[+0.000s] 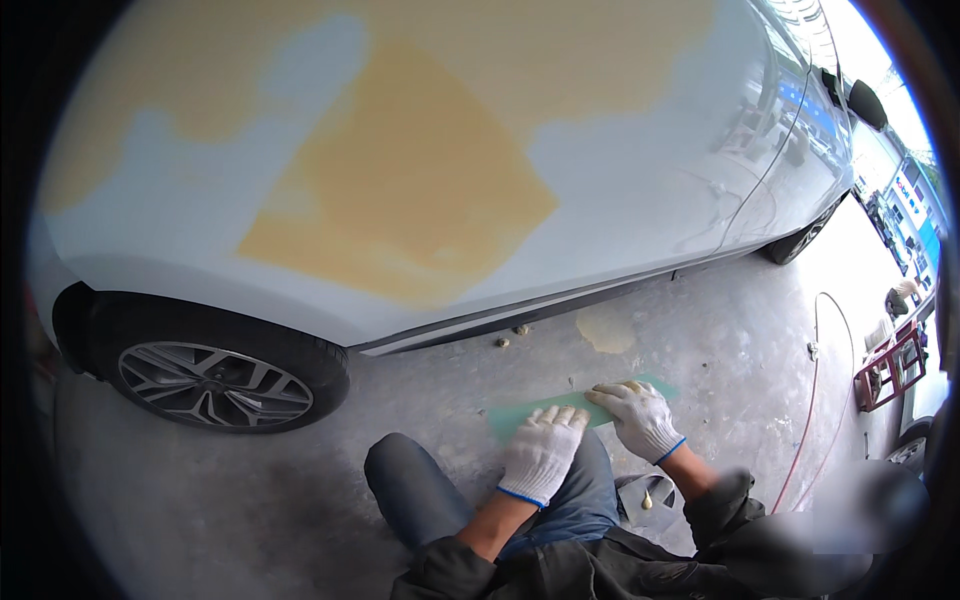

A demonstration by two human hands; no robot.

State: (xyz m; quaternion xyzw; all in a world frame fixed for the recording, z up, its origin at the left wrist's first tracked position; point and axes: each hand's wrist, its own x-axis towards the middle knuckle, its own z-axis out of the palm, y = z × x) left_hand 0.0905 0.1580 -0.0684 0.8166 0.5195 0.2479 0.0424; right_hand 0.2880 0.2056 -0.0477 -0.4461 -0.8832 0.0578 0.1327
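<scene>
Both my hands wear white knit gloves with blue cuffs and are over my right thigh, fingers bent over a long, flat pale-green strip [513,415]. My left hand [546,452] grips its middle from above. Closer to the strip's right end, my right hand [638,417] holds it too. The strip looks thin and slightly see-through; its exact kind I cannot make out. Ahead stands a white car [620,185] whose side panel carries a broad, dull yellow patch [420,190]. Neither hand touches the car.
The car's wheel [215,380] is at my left. Beside my right leg sits a greyish holder [640,500] with a yellowish blob on it. A pinkish hose [805,430] loops over the concrete floor [720,350]. A red frame [890,370] stands farther right. Small lumps [512,335] lie below the car.
</scene>
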